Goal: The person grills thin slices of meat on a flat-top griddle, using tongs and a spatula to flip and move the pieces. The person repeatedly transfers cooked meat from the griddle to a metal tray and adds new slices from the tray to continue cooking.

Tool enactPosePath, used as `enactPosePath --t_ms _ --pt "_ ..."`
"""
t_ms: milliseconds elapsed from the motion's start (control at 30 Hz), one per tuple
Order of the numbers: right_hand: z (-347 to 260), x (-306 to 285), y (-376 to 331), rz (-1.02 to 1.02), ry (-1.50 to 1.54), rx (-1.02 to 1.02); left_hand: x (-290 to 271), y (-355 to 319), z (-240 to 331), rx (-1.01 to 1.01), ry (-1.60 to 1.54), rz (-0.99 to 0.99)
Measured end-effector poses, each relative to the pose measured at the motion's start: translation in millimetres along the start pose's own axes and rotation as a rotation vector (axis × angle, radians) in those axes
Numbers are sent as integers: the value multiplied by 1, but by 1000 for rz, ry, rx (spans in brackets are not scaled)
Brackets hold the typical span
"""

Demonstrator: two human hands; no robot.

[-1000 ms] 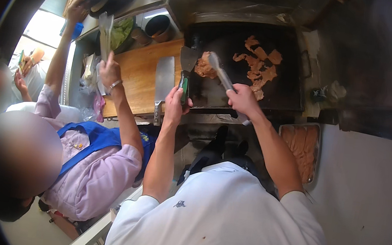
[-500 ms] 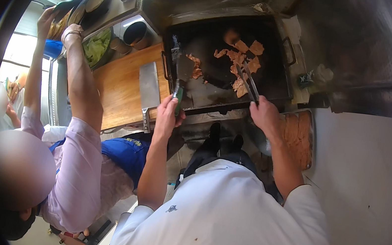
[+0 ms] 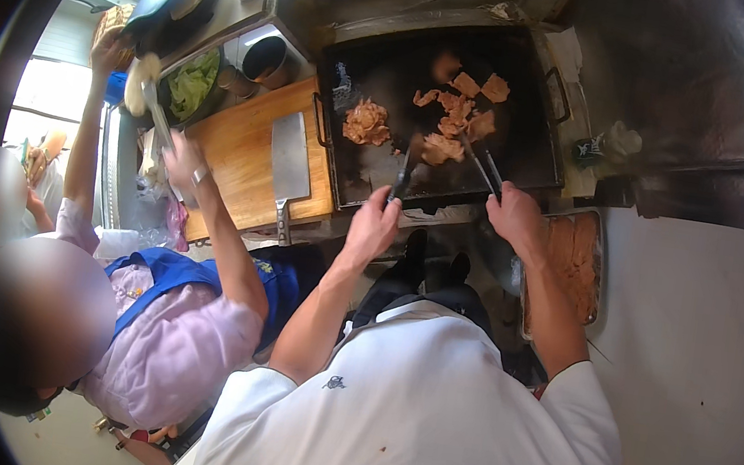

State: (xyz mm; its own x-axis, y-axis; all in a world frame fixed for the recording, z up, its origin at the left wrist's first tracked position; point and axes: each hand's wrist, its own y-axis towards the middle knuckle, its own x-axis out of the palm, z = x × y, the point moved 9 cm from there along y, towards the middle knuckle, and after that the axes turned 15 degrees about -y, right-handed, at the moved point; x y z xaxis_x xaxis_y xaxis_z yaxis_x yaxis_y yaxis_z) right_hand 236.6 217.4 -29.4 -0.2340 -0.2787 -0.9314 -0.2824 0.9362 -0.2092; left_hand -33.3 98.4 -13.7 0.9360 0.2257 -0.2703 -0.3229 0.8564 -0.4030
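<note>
Meat on griddle: one heap at left, loose pieces at centre. Step in hand looks like turning or gathering; next move calls for scraper and tongs held low, together. Hands apart: left hand closed round scraper, blade by meat; right hand closed round tongs, arms parted, tips at meat.

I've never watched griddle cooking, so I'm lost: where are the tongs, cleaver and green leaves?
Tongs [image 3: 480,164], head view: one arm.
Cleaver [image 3: 290,156], head view: the blade.
Green leaves [image 3: 191,85], head view: leafy middle.
</note>
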Motion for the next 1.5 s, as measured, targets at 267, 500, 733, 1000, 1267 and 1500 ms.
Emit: enactPosePath --t_ms 267,500,733,1000,1267,1500 --pt "-3 -18 -10 -2 153 30 -69 -36 44 299 723 310" --pt "-32 7 2 20 42 -113 -81 43 65 310 766 372" --pt "-44 3 8 27 53 -80 -101 48 66 263 586 341" --pt "-25 6 14 -22 -24 -145 -34 -8 -11 -191 -408 -53" --pt "-13 -28 96 125 30 -37 -5 61 44 23 -388 -26" --pt "1 -25 90 67 18 20 24 115 119 437 662 237"
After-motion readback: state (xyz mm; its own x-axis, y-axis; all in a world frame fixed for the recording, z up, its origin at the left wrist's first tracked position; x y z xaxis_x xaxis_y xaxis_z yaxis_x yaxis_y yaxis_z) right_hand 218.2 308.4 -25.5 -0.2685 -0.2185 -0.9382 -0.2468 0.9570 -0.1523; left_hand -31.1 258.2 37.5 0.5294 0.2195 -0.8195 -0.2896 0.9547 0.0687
